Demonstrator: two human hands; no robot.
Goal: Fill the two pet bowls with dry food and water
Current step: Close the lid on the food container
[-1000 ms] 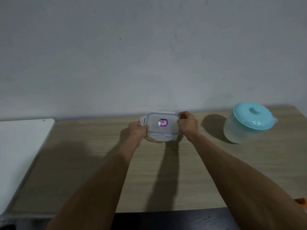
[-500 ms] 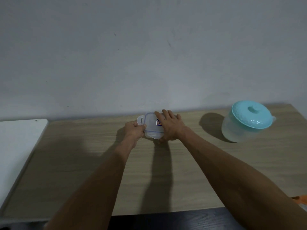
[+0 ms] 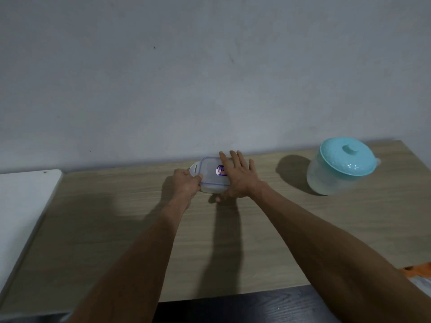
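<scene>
Clear container (image 3: 211, 176) half-hidden under R hand (image 3: 240, 178).

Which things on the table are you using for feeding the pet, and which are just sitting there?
For the job:
- clear box, held by the left hand and right hand
- jug with the blue lid, probably for water

Just lying about:
- white board
- orange thing at the table edge

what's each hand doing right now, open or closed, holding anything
Left hand: closed on the left end of the clear lidded container.
Right hand: open, fingers spread, pressing flat on the container's lid.
</scene>
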